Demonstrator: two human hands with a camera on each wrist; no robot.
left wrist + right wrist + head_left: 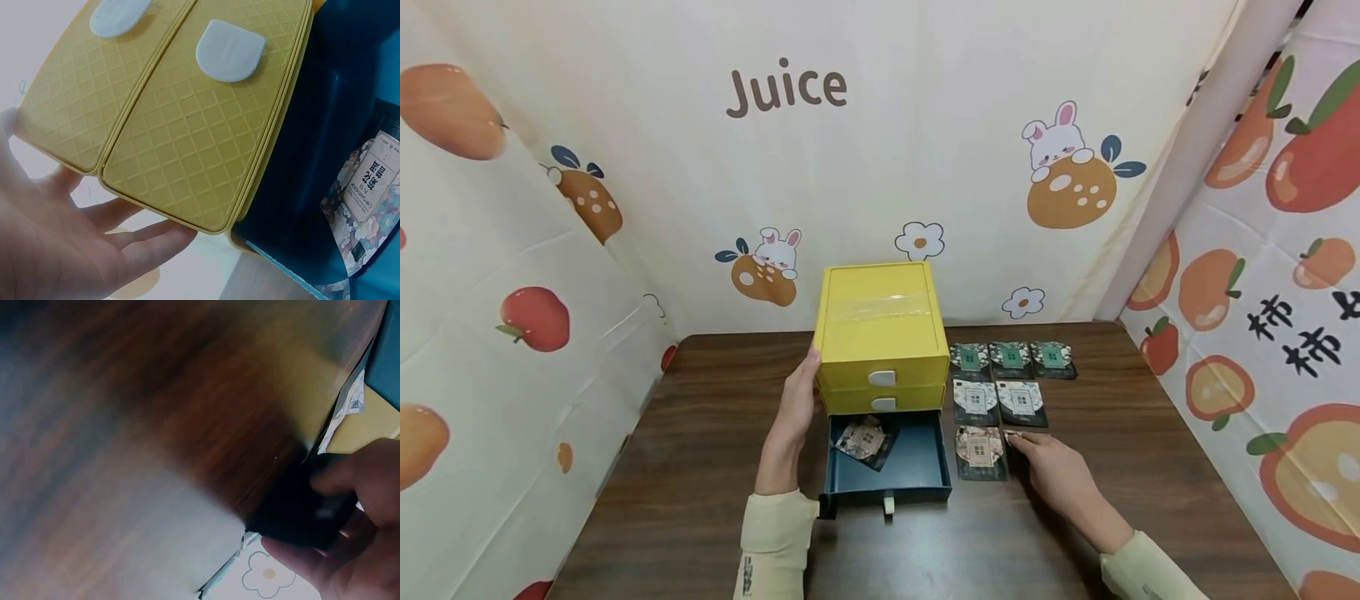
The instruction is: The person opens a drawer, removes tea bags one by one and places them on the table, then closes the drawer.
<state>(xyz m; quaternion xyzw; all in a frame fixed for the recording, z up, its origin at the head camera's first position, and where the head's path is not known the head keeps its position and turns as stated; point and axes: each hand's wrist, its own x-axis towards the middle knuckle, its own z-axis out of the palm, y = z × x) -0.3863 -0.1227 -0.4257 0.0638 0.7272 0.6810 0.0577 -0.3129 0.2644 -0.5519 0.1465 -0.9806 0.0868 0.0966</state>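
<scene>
A yellow drawer box (880, 325) stands at the back of the table with its lowest, dark blue drawer (917, 467) pulled out. Inside that drawer lies a flower-printed tea packet (369, 194), tilted against the wall. My left hand (793, 408) rests its extended fingers along the box's left side. In the right wrist view, my right hand (350, 531) pinches a dark tea packet (306, 506) between thumb and fingers. From the head view, this right hand (1060, 471) is just right of a beige tea packet (981, 452) lying flat on the table.
Right of the box, three green packets (1011, 358) form a back row, with two white packets (976, 402) in front of them. White tabs (230, 51) mark the upper drawers. Printed cloth (880, 167) hangs behind and beside the wooden table (715, 467).
</scene>
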